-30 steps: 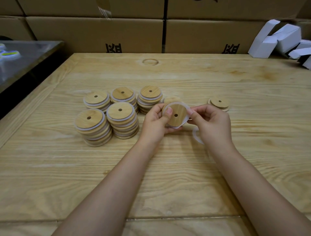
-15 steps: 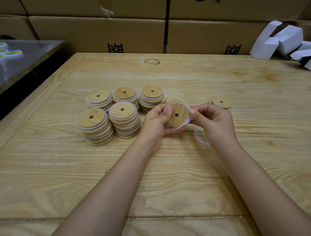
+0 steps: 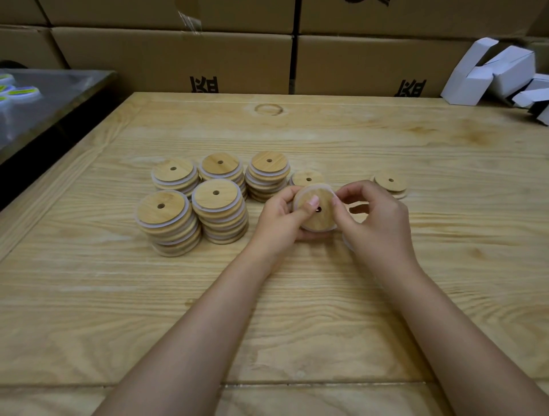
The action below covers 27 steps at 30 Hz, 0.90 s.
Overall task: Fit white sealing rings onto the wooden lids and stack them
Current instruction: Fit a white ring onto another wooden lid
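Gripping one smooth round wooden lid point(image 3: 320, 221), white ring point(image 3: 315, 186) on its rim: left hand point(image 3: 279, 220), right hand point(image 3: 378, 221).

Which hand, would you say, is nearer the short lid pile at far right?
Right: the right hand is close in front of the pile; the left hand, farther left.

Black printed mark on the left cardboard box point(image 3: 204, 84), lower part cut by the desk point(image 3: 297, 133) edge: one blocky character, not readable. Same mark on the right cardboard box point(image 3: 410, 88). Black print fragment on the upper box point(image 3: 368, 2), cropped by the frame. Coloured labels on the round containers point(image 3: 22, 92) far left: blurred, unreadable.
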Motion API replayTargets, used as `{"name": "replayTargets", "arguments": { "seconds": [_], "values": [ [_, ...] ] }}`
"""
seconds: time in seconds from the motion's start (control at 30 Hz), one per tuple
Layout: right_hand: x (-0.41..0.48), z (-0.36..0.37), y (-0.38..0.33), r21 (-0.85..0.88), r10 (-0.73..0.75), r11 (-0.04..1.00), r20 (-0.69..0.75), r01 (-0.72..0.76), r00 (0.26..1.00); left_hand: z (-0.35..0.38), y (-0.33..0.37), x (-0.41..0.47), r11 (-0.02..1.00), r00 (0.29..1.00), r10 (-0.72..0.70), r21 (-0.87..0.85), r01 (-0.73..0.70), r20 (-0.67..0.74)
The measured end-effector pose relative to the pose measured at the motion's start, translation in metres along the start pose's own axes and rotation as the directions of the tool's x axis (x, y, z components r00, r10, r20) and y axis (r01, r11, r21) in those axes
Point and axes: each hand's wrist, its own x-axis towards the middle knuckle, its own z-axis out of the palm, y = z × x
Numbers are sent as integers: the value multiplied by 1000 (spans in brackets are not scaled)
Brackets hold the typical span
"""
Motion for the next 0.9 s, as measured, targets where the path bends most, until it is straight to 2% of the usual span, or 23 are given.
{"name": "replayTargets", "arguments": {
  "seconds": [0.07, 0.27, 0.4, 0.53, 0.67, 0.9],
  "values": [
    [0, 1, 1, -19, 1, 1000, -15, -1, 1000, -1, -1, 2, 1000, 1000, 15, -3, -15, -26],
    [5, -2, -2, 211, 250, 942, 68, -259, 966, -3, -1, 3, 999, 999, 34, 16, -34, -41],
    [7, -7, -3, 381, 309, 862, 125, -333, 943, -5, 1, 2, 999, 999, 30, -25, -30, -15],
    [8, -9, -4, 465, 342, 798, 174, -383, 924, -5, 1, 2, 999, 1000, 20, -29, -19, 9],
    [7, -9, -4, 477, 365, 782, 172, -402, 915, -7, 3, 1, 1000, 998, -5, -14, 6, 55],
    [5, -6, -4, 337, 260, 901, 88, -274, 962, -7, 6, 0, 993, 993, -83, -82, 90, 83]
  ]
}}
